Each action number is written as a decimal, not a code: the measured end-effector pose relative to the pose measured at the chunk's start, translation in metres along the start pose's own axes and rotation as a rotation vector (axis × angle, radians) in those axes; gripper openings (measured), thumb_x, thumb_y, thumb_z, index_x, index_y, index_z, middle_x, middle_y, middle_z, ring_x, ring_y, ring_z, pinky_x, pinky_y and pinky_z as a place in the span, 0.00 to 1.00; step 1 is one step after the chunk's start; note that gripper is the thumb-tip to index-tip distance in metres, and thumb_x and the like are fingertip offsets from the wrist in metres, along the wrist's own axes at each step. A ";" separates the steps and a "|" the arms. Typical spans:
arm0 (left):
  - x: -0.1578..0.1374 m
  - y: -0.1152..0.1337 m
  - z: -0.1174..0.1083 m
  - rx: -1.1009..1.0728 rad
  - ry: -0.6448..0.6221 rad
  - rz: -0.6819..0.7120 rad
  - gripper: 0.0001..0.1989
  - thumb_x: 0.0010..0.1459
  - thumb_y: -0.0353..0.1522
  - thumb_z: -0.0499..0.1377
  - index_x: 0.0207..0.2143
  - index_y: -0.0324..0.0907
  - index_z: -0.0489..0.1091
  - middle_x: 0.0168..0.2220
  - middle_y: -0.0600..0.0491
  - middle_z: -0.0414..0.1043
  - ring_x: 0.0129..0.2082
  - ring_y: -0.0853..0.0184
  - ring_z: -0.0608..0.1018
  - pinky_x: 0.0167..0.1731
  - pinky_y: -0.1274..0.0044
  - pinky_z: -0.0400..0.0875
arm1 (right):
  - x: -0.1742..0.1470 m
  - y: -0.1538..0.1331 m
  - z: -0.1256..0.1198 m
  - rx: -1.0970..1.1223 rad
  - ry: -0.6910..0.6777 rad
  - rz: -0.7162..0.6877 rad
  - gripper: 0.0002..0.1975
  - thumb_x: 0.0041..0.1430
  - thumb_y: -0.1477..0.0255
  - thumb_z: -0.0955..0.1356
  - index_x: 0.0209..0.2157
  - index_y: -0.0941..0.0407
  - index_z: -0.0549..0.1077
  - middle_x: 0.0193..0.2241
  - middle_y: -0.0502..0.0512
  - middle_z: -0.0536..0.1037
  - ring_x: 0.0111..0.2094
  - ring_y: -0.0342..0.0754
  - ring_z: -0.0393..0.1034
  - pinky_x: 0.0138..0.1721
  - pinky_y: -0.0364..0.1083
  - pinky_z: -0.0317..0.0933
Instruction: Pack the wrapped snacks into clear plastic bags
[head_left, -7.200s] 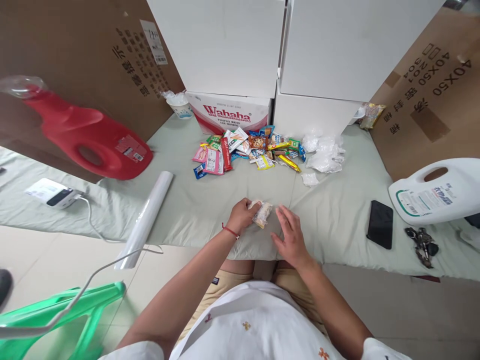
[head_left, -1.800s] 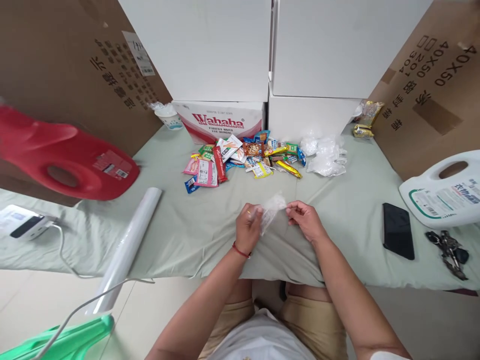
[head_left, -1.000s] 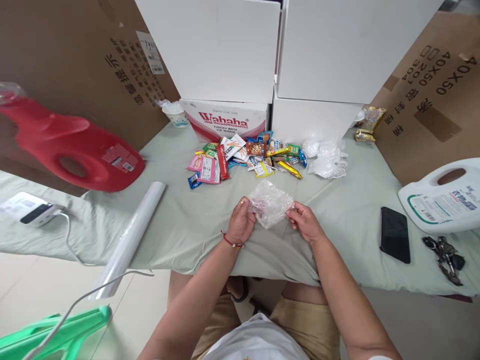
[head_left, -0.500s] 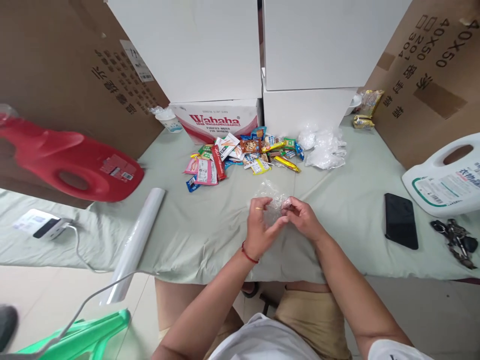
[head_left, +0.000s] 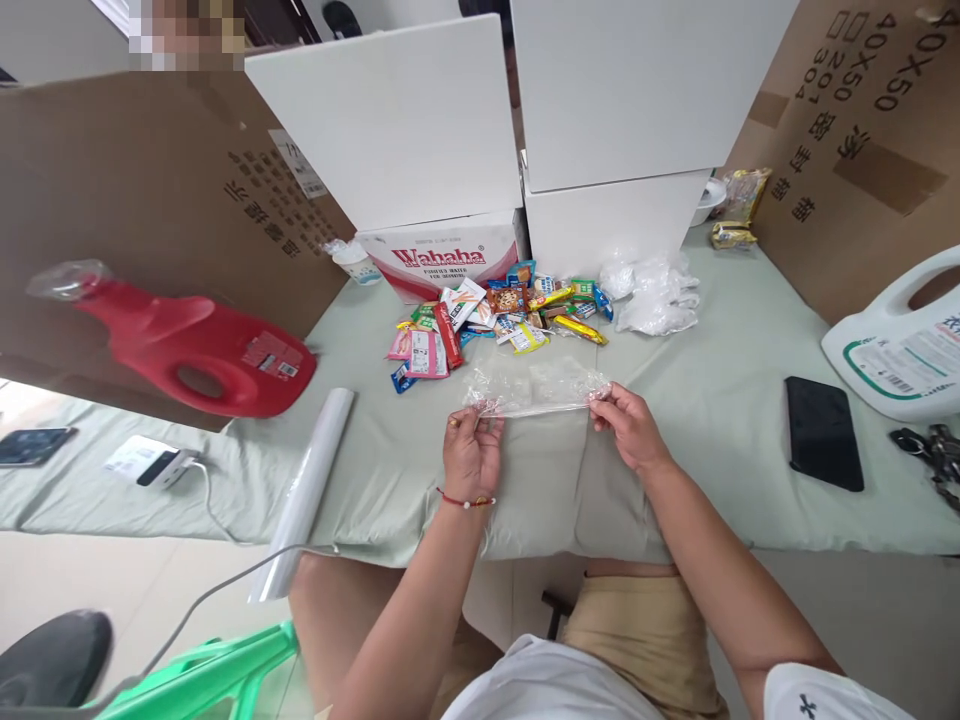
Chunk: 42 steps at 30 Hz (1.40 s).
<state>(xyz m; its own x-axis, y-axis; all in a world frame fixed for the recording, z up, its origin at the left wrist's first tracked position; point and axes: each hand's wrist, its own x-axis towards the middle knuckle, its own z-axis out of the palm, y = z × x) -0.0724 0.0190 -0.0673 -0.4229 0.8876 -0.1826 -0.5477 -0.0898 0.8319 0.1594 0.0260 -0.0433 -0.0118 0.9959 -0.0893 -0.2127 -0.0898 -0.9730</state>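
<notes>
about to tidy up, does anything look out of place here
The long pale roll looks askew: it lies slanted, its near end jutting past the front edge of the green cloth.

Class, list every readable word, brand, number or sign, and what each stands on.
"Wahaha®": carton
"PURIFIED WATER": same carton
"40X50", twice: right cardboard box
"201": same box
"304": same box
"密封": same box
Too small, blurred or cut off: carton's smaller lines, right box's other characters, left cardboard box, red bottle, white bottle, snack packets, white device.
</notes>
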 end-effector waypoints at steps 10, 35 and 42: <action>-0.006 0.012 -0.020 -0.121 -0.132 -0.112 0.12 0.57 0.37 0.68 0.29 0.45 0.68 0.49 0.51 0.79 0.57 0.58 0.77 0.52 0.60 0.76 | -0.101 0.010 -0.014 -0.655 0.192 -0.118 0.12 0.64 0.57 0.69 0.38 0.52 0.76 0.29 0.53 0.77 0.27 0.48 0.68 0.30 0.47 0.63; -0.090 0.018 0.028 0.607 -0.464 0.054 0.10 0.57 0.41 0.68 0.36 0.44 0.76 0.40 0.50 0.74 0.41 0.64 0.75 0.38 0.74 0.69 | -0.068 0.007 0.044 0.056 0.124 -0.032 0.13 0.57 0.57 0.75 0.38 0.50 0.82 0.37 0.54 0.81 0.35 0.48 0.72 0.36 0.46 0.67; -0.094 0.015 0.035 0.509 -0.307 0.098 0.14 0.62 0.44 0.62 0.35 0.43 0.72 0.35 0.52 0.72 0.36 0.66 0.73 0.35 0.76 0.67 | -0.079 -0.001 0.037 -0.657 0.192 -0.514 0.11 0.70 0.65 0.66 0.44 0.49 0.81 0.39 0.56 0.81 0.39 0.51 0.74 0.42 0.50 0.68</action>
<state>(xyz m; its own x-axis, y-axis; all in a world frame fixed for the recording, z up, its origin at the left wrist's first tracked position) -0.0157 -0.0497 -0.0196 -0.1848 0.9828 0.0047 -0.0704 -0.0180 0.9974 0.1242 -0.0526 -0.0271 0.1096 0.9007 0.4204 0.4637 0.3277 -0.8231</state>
